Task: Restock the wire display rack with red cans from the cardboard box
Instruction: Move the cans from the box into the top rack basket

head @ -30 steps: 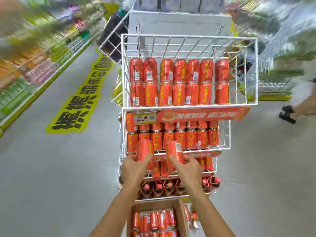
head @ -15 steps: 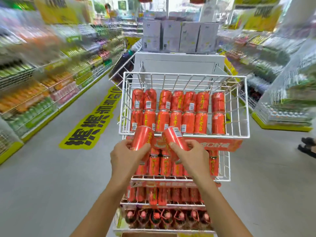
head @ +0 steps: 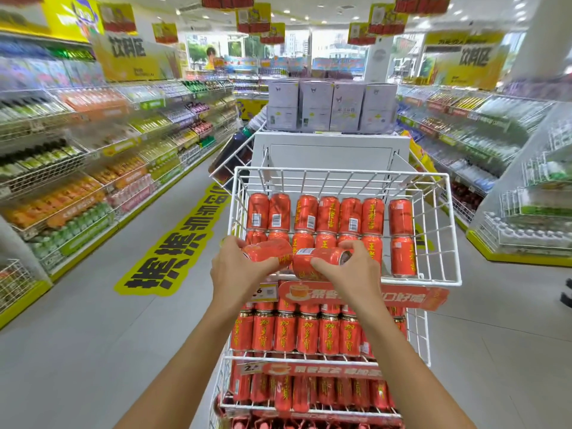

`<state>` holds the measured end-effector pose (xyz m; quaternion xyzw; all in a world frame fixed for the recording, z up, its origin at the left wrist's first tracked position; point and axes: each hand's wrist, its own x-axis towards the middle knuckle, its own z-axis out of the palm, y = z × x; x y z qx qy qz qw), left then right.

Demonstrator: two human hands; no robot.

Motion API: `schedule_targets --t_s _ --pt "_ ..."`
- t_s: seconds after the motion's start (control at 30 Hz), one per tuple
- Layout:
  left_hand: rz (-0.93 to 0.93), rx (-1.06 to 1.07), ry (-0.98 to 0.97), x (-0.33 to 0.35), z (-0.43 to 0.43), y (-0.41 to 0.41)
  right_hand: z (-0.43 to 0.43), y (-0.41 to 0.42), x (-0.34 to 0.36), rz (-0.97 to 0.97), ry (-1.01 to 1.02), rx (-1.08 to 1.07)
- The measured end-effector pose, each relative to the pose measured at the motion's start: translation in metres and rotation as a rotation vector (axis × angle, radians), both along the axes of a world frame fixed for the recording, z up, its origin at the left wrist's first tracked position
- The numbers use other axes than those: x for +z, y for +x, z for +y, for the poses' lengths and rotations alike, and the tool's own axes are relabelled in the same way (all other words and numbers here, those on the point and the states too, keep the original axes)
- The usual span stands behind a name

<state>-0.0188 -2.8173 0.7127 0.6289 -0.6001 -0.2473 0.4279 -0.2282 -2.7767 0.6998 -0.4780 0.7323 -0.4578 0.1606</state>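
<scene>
Left grip (head: 238, 269) clasps one red can (head: 268, 250); right grip (head: 351, 272) clasps a second can (head: 318, 258). Both cans lie sideways, end to end, at the front rim of the rack's top basket (head: 433, 280), not yet placed.

Back row of cans (head: 328, 215) stands two high; the basket's front is unfilled.

Lower tiers (head: 306, 332) look full, though the bottom one is blurred.

Cardboard box is out of view.

Judged partway: the top basket remains to fill.
</scene>
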Motion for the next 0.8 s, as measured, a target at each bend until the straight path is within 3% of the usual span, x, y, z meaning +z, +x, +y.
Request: schedule_targets --t_s 0.4,0.8 --pt "0.123 -0.051 -0.006 0.001 -0.058 -0.004 -0.058 -0.01 0.006 -0.083 -0.064 0.083" --pt "0.249 -0.17 0.041 -0.021 -0.095 -0.016 -0.098 -0.038 -0.014 -0.352 -0.03 0.324"
